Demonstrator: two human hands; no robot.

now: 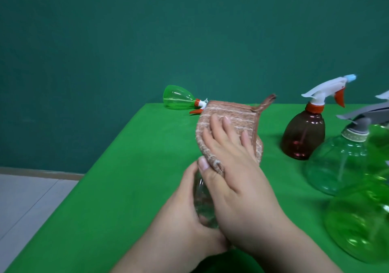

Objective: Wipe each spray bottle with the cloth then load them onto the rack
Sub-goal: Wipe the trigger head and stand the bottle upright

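A clear spray bottle (203, 201) lies tilted in my left hand (185, 215), which grips it from below near the table's middle. My right hand (235, 173) presses a pinkish-brown striped cloth (231, 116) over the bottle's upper part, hiding its head. A green bottle (179, 98) with an orange trigger lies on its side at the far edge. At the right stand a brown bottle (303, 135) with a white and orange sprayer, a green bottle (336, 163) with a grey sprayer, and a blurred green bottle (362, 220) nearest me. No rack is in view.
The table (126, 178) has a green cover; its left edge runs diagonally down to a pale tiled floor (27, 205). A dark teal wall (147, 41) stands behind.
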